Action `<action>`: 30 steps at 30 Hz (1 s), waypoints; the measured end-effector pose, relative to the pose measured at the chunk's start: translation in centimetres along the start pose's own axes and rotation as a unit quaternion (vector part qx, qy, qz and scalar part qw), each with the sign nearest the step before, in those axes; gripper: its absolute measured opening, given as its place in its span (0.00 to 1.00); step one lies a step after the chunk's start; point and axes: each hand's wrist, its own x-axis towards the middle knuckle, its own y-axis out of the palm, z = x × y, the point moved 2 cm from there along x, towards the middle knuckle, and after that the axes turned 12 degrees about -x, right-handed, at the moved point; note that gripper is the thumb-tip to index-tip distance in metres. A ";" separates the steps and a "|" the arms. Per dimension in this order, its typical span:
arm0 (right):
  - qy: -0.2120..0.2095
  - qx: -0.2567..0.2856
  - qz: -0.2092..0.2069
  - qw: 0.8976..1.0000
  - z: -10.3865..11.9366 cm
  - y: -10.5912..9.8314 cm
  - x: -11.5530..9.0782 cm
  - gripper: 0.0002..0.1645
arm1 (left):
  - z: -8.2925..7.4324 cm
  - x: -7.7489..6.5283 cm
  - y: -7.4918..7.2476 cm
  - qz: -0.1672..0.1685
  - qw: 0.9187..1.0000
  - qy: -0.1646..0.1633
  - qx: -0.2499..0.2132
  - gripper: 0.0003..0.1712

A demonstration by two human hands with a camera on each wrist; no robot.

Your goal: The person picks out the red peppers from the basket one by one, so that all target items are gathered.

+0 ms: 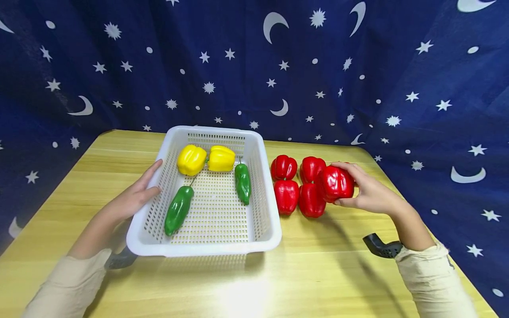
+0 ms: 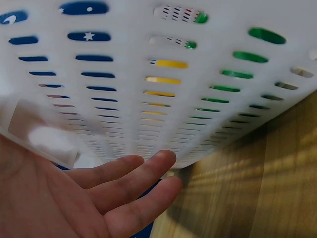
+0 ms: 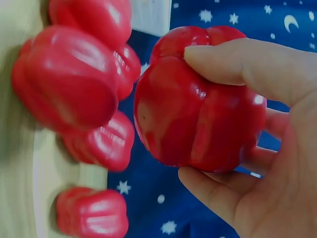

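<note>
My left hand [image 1: 137, 194] rests against the outer left side of a white perforated plastic basket [image 1: 207, 252]. In the left wrist view, several of its fingers [image 2: 133, 196] extend loosely beside the slotted wall; the thumb is hidden there. Inside the basket are two yellow bell peppers [image 1: 192, 160] and two green peppers [image 1: 179, 210]. My right hand [image 1: 371, 190] holds a red bell pepper [image 1: 336, 183] between thumb and fingers, just right of a group of red bell peppers [image 1: 286, 196]. The right wrist view shows the held red bell pepper [image 3: 198, 109] apart from the others.
Everything stands on a light wooden table [image 1: 306, 278]. A dark blue curtain [image 1: 238, 66] with white moons and stars hangs behind and along the sides. Black devices [image 1: 381, 246] are worn at the wrists.
</note>
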 end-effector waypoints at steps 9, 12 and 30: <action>0.055 -0.001 -0.015 0.998 -2.5 -0.6 -1.2 0.48 | 0.0 -0.1 0.1 -0.002 1.000 0.002 0.009 0.42; 0.066 -0.003 -0.011 0.998 -3.1 -0.6 -1.5 0.48 | -0.1 -0.2 0.1 -0.004 1.000 -0.004 0.009 0.42; 0.074 -0.017 0.001 0.997 -5.0 0.6 -2.6 0.48 | -0.1 0.1 -0.2 0.003 1.000 0.001 0.007 0.42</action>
